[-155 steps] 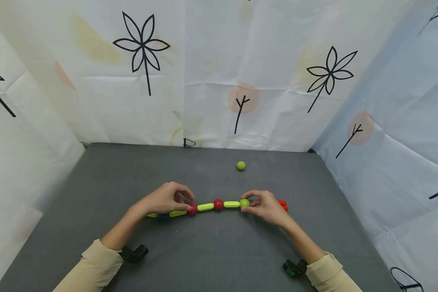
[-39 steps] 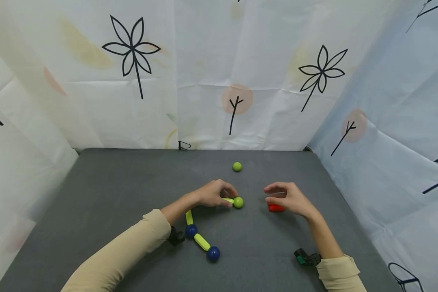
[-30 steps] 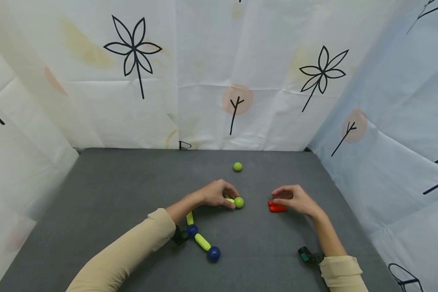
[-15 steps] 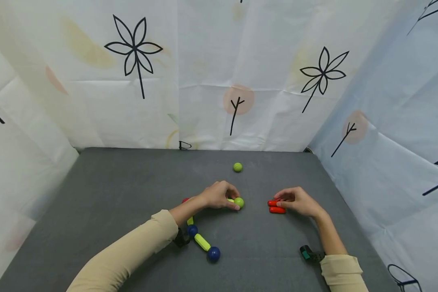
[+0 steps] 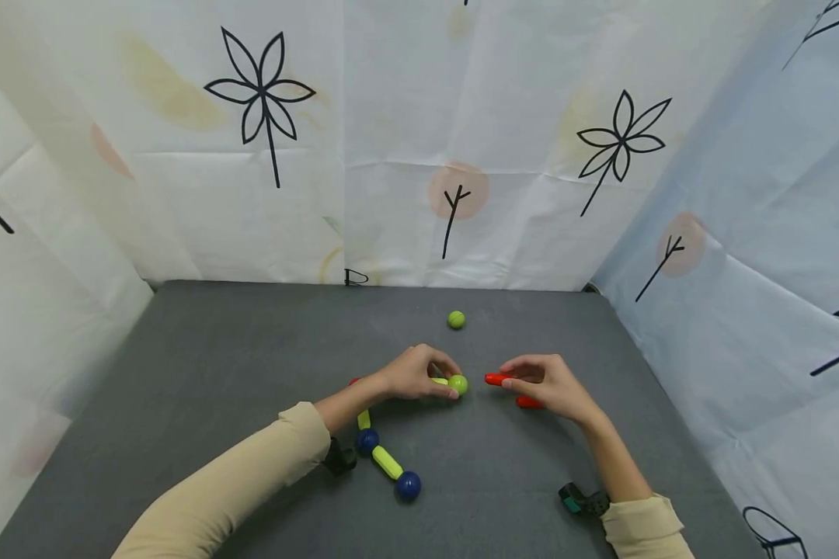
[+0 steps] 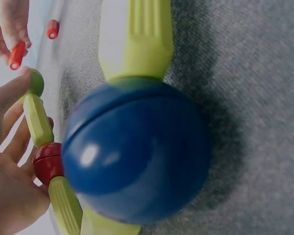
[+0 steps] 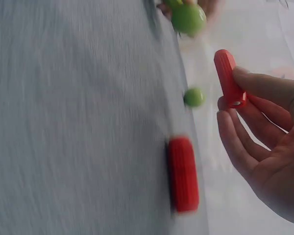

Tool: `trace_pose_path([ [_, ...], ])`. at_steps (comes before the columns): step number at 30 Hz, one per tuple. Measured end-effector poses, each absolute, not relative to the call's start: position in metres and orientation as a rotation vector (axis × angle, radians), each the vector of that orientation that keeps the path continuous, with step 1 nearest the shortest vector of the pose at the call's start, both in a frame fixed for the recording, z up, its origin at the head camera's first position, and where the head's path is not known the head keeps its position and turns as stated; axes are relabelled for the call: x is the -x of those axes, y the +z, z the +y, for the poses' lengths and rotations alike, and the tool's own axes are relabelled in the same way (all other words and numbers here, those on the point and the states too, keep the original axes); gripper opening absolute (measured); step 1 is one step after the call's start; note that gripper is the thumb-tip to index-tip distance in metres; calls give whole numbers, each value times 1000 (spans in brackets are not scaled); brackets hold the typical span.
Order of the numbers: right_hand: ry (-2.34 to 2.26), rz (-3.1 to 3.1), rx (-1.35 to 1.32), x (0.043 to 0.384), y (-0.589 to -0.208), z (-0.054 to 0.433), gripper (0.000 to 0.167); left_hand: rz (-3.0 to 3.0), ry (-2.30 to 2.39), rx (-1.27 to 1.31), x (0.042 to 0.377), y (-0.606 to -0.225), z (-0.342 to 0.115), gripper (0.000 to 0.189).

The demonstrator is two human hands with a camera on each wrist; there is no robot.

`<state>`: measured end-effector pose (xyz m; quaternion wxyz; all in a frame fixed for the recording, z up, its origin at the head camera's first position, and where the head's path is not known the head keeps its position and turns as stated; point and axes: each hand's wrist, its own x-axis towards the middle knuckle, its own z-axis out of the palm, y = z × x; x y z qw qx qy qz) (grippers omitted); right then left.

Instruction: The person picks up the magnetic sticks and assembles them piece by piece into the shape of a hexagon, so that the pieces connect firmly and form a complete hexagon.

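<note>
My left hand [image 5: 416, 374] holds the right end of a chain of balls and ribbed rods, its thumb at the light-green ball [image 5: 457, 384] beside a yellow rod [image 6: 37, 120]. A red ball [image 6: 48, 163] follows, partly behind the hand. The rest of the chain bends toward the front, past a blue ball [image 5: 367, 442] and a yellow rod, to a second blue ball [image 5: 409, 486]. My right hand [image 5: 551, 386] pinches a short red ribbed rod [image 7: 229, 81] above the table, one end pointing left at the green ball, with a gap between them.
Another red rod [image 5: 529, 402] lies on the grey table [image 5: 252, 341] under the right hand. A loose green ball [image 5: 456, 319] rests farther back. White printed cloth [image 5: 391, 210] stands behind the table and along both sides.
My right hand has let go of the green ball, picked up one of two red rods and brought it left. My left hand has moved right along the chain to its green end; the chain is now bent.
</note>
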<state>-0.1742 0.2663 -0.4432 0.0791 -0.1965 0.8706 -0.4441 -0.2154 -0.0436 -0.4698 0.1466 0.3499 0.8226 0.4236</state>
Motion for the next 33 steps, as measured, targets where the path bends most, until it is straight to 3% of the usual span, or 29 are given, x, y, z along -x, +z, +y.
trace_pose_path([
  [17, -1383, 2661, 661, 162, -443, 223, 18, 2241, 1373, -968, 214, -468, -55, 38],
  [33, -1400, 2712, 646, 160, -444, 214, 18, 2295, 1341, -1026, 212, -461, -41, 31],
])
